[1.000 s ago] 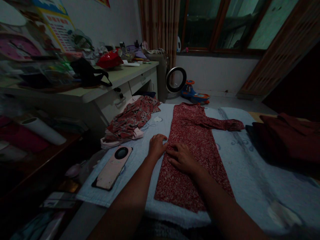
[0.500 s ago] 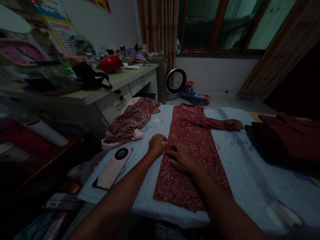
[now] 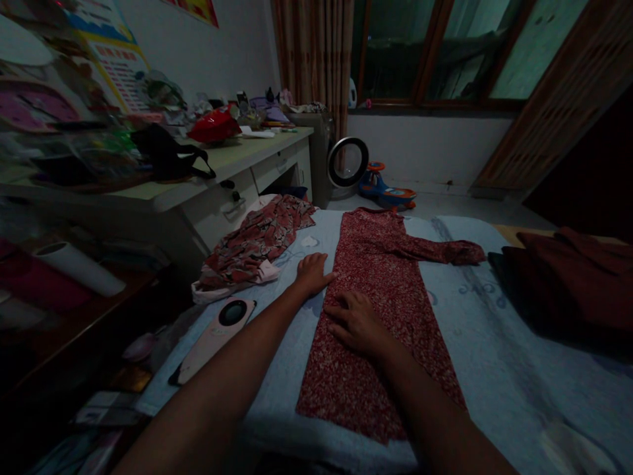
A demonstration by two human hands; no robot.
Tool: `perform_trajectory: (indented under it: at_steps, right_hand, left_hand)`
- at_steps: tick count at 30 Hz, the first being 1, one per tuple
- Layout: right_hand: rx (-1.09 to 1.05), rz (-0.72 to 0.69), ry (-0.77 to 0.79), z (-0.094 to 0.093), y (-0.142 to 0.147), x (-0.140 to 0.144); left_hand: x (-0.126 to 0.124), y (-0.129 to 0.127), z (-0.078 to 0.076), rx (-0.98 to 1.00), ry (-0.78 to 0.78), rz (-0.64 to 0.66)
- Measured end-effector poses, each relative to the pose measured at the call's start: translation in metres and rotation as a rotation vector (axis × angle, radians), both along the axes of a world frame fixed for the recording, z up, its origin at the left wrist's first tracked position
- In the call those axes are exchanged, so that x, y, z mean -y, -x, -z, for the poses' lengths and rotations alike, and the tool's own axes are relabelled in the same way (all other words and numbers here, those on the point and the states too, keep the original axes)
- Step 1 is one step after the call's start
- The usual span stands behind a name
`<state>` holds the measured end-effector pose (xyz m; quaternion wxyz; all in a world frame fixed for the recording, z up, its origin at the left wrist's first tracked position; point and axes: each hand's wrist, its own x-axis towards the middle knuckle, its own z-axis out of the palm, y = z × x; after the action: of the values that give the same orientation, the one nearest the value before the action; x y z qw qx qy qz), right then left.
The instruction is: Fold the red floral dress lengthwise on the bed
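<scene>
A pale blue blanket (image 3: 494, 343), soft and nubby like terry, covers the whole work surface. Lying lengthwise along its middle is a long red dress (image 3: 380, 316) of thin cloth with a fine pale speckled print, folded into a narrow strip; one sleeve sticks out to the right near the top. At the right edge sits a heap of dark maroon clothing (image 3: 568, 277), heavier looking and unpatterned. To the left of the dress lies a crumpled red garment (image 3: 254, 241) with a larger leafy print and a pale lining showing at its hem. Beside it, nearer the blanket's left edge, is a pink phone (image 3: 212, 340), flat and rectangular, with a round black camera ring; no writing on it is legible. A white desk (image 3: 237, 158) beyond holds clutter, and the poster above it bears print too small to read.

The right hand (image 3: 359, 323) lies flat on the dress near its left edge, fingers spread and palm down, gripping nothing. The left hand (image 3: 312, 272) rests open on the blanket, fingertips touching the dress's left edge, also holding nothing.
</scene>
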<state>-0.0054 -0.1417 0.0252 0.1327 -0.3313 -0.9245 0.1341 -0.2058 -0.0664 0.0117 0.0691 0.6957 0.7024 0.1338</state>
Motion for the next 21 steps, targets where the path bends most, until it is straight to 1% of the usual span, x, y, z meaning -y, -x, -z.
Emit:
perform_trajectory:
  at_steps: [8, 11, 13, 15, 17, 21]
  right_hand:
    - [-0.015, 0.006, 0.008, -0.002, -0.001, 0.001]
    - [-0.033, -0.001, 0.002, 0.0, -0.001, 0.001]
    - [-0.041, -0.007, -0.005, 0.0, -0.001, 0.0]
    - [-0.043, -0.006, -0.009, 0.001, -0.001, 0.0]
    - [-0.041, -0.005, -0.01, 0.001, -0.001, 0.0]
    - [-0.036, -0.005, -0.01, 0.001, -0.001, 0.0]
  left_hand:
    - [-0.042, -0.008, 0.005, -0.027, -0.028, -0.12]
    - [-0.051, -0.011, 0.005, -0.015, -0.05, -0.16]
    - [-0.053, -0.012, 0.004, 0.012, -0.068, -0.167]
    - [-0.051, -0.012, 0.003, 0.061, -0.096, -0.143]
    - [-0.044, -0.012, 0.001, 0.125, -0.137, -0.076]
    - [-0.02, -0.008, -0.006, 0.224, -0.186, 0.162]
